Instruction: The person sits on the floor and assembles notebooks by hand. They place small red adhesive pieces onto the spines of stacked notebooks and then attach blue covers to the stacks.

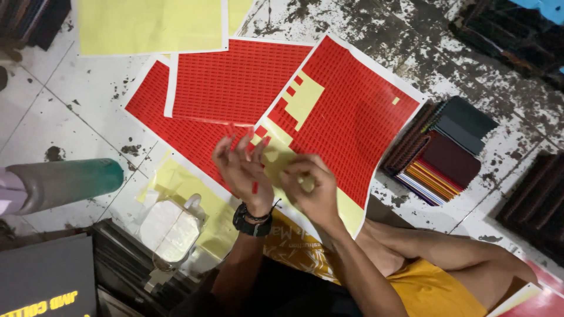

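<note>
At frame centre, the left hand (244, 170) has its fingers spread wide, small red stickers clinging to the fingertips. The right hand (311, 185) pinches narrowly at the red sticker sheet (352, 117), what it grips hidden by its fingers. Notebooks (446, 152) lie right; a bottle (64, 182) left, cut off.

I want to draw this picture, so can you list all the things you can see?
Sticker sheets: three, red on yellow backing, spread on the floor, centre.
Backing sheets: about two, yellow, top left.
Small sticker: one, red, on the left hand.
Notebooks: one stack, dark and coloured covers, right.
Bottle: one, grey-green, lying at left.
Plastic bag: one, clear, lower left.
Wristwatch: one, black, left wrist.
Left hand: one, fingers spread, centre.
Right hand: one, fingertips pinched, centre.
</note>
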